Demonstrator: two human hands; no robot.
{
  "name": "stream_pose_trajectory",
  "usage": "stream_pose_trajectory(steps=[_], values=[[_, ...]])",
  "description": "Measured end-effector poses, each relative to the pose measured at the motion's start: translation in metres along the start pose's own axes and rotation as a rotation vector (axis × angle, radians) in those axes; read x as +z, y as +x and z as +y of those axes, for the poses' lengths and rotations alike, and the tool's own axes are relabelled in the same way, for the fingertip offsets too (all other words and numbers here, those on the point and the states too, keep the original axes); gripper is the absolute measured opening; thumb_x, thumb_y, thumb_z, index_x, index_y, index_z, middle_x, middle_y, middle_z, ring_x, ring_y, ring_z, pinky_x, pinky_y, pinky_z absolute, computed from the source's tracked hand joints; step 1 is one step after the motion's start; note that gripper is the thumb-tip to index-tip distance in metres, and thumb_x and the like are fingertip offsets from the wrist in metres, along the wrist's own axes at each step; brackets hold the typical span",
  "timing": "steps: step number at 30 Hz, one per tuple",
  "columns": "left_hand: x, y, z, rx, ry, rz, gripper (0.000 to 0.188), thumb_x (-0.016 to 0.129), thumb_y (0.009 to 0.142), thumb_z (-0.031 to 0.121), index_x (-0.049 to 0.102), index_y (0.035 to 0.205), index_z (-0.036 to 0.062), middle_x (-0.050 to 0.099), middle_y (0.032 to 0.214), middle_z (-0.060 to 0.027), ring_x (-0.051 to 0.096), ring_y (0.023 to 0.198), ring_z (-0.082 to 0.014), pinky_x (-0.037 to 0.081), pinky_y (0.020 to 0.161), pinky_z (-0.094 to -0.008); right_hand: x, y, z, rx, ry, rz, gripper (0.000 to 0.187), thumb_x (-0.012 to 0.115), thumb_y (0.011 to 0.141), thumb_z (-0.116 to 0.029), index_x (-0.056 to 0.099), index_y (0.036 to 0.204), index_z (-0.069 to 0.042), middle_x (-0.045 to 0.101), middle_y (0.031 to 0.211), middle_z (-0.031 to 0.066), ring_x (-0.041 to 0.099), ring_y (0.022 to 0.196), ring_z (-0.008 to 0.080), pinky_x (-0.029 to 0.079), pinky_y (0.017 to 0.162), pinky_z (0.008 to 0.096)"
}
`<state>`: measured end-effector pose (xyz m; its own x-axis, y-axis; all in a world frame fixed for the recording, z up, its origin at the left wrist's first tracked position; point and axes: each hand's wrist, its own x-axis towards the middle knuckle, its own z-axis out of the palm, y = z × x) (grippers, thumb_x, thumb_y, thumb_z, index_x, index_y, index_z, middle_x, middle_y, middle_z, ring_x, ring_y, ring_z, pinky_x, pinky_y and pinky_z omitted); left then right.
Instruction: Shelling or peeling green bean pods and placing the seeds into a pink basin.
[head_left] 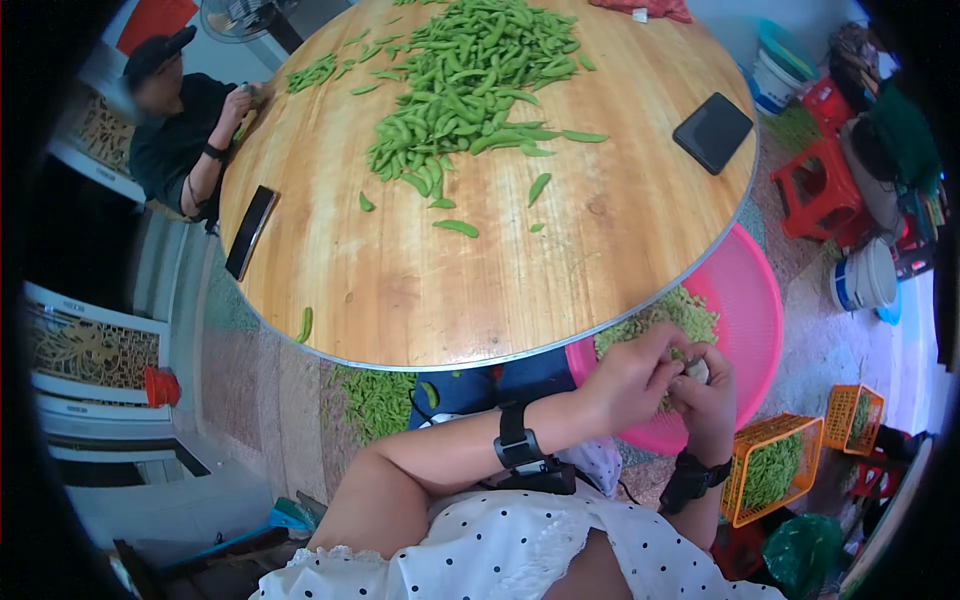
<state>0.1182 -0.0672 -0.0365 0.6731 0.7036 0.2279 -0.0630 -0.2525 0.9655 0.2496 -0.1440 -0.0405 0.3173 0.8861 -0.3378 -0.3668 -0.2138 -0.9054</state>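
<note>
Over a pink plastic basket, my left hand and my right hand meet with their fingers closed in a pinch. What lies between the fingertips is mostly hidden; something pale shows at the right hand's fingers. Shelled pale-green beans lie in the basket below. A large heap of green bean pods covers the far middle of the round wooden table. A few loose pods, one of them a single pod, lie nearer to me.
Phones lie on the table: a black one at right, another at left. A co-worker sits at the far left, hands at the table edge. Pods cover floor beneath. Orange crates, one a pod-filled crate, and a red stool stand right.
</note>
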Motion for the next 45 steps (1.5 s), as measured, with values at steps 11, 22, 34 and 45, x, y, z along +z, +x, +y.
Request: stream_pose_trajectory(steps=[11,22,34,45], values=[[-0.014,-0.005,0.002,-0.010,0.312,0.089,0.025,0.051,0.079,-0.001,0.046,0.103,0.0007,0.055,0.079,-0.0212,0.056,0.071,-0.0378,0.044,0.058,-0.0395,0.021,0.005,-0.002,-0.090,-0.306,-0.008,0.017,0.059,0.070,0.001,0.046,0.078,-0.006,0.048,0.060,-0.0019,0.043,0.046,0.0044,0.032,0.039,0.0188],[-0.187,-0.060,0.094,-0.514,0.801,-0.463,0.019,0.062,0.075,0.026,0.066,0.076,0.0072,0.058,0.059,-0.0115,0.057,0.053,-0.0280,0.044,0.051,-0.0346,-0.053,0.003,0.007,0.022,-0.660,0.170,0.009,0.060,0.074,-0.002,0.053,0.079,-0.005,0.050,0.061,-0.0007,0.045,0.048,0.0066,0.035,0.041,0.0211],[-0.279,0.035,-0.009,-0.202,1.073,0.249,0.018,0.060,0.069,0.002,0.061,0.086,0.0053,0.053,0.086,-0.0141,0.052,0.085,-0.0329,0.044,0.072,-0.0362,0.000,0.028,-0.029,-0.233,-0.647,0.143,0.006,0.059,0.078,-0.007,0.056,0.080,-0.003,0.048,0.064,-0.0043,0.042,0.057,0.0032,0.032,0.051,0.0193],[-0.194,0.000,0.040,-0.531,-0.285,0.293,0.013,0.052,0.086,0.010,0.057,0.092,-0.0010,0.059,0.072,-0.0026,0.047,0.048,-0.0031,0.036,0.043,-0.0171,0.122,0.043,-0.060,-0.085,-0.284,-0.378,0.020,0.042,0.090,-0.019,0.053,0.086,-0.002,0.042,0.061,-0.0022,0.035,0.050,0.0039,0.026,0.045,0.0181]])
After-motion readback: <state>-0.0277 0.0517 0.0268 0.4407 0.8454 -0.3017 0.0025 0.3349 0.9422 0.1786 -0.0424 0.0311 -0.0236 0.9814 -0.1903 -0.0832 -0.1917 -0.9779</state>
